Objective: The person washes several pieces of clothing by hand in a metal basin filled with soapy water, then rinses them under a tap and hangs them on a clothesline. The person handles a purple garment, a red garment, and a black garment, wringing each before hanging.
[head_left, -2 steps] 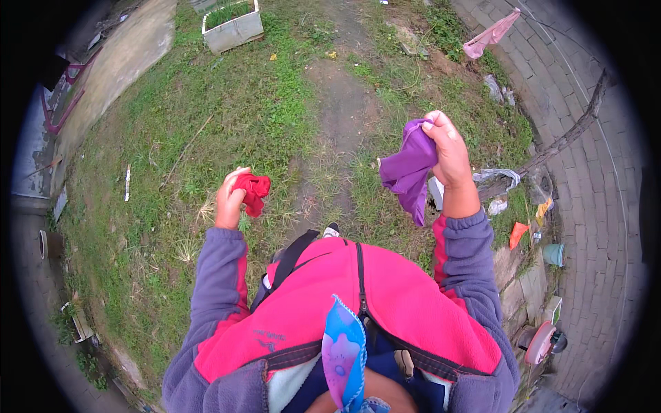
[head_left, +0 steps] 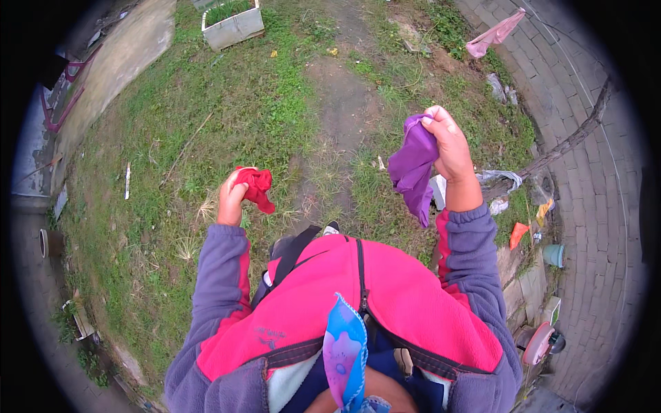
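Holding purple cloth (head_left: 413, 166) in right hand (head_left: 452, 148), grip clamped on its top; left hand (head_left: 231, 199) grip clamped on bunched red cloth (head_left: 257, 187). Grass (head_left: 138, 241) below.

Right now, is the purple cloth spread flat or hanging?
Hanging in folds: the right hand holds the purple cloth by its top; the rest droops.

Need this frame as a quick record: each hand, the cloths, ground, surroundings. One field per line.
left hand: holds red cloth
right hand: holds purple cloth
red cloth: bunched
purple cloth: gripped near its top, hanging down
cloth contact: none; the two are apart
ground: grass with a bare dirt strip ahead
upper left: pale planter with green plants
upper right: pink cloth
right side: teal bucket
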Demonstrator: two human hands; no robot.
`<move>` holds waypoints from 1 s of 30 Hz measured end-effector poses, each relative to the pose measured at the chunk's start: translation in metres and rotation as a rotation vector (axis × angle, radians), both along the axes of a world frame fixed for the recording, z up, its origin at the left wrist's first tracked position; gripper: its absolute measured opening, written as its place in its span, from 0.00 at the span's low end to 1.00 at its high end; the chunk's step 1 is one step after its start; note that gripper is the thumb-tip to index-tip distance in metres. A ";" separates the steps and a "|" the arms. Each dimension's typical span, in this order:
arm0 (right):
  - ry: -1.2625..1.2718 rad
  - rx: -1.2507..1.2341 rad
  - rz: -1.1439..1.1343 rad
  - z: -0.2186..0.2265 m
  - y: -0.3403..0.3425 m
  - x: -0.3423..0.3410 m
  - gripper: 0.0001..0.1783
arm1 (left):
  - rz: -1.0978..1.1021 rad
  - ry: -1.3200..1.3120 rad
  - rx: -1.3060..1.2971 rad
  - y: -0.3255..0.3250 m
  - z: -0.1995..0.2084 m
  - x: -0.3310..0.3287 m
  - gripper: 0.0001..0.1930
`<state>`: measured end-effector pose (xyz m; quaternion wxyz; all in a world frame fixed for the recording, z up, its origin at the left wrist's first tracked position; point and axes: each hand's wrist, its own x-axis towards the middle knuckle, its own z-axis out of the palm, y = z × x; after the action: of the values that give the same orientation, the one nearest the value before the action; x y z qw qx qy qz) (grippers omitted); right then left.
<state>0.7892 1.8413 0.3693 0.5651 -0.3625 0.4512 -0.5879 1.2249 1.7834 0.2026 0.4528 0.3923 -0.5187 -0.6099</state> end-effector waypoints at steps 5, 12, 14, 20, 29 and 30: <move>0.035 0.037 0.033 0.005 -0.102 -0.058 0.04 | 0.058 0.239 0.416 -0.073 0.009 -0.093 0.08; 0.132 -0.052 0.106 -0.010 -0.226 -0.122 0.05 | -0.364 -0.054 0.154 -0.234 0.004 -0.218 0.13; 0.236 -0.083 0.112 -0.014 -0.273 -0.134 0.06 | -0.558 -0.055 0.243 -0.294 0.002 -0.247 0.11; 0.392 -0.048 0.247 -0.014 -0.402 -0.143 0.07 | -0.586 -0.142 0.650 -0.456 0.003 -0.333 0.28; 0.639 -0.281 0.320 -0.024 -0.570 -0.199 0.09 | -0.838 -0.082 0.663 -0.650 -0.050 -0.447 0.07; 0.622 -0.222 0.327 -0.030 -0.589 -0.213 0.09 | -0.779 0.028 0.696 -0.669 -0.058 -0.458 0.08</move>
<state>0.5758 1.2526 0.3394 0.4446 -0.6504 0.4710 -0.3968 0.7669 1.1146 0.1450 0.0421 0.2892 -0.3866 -0.8747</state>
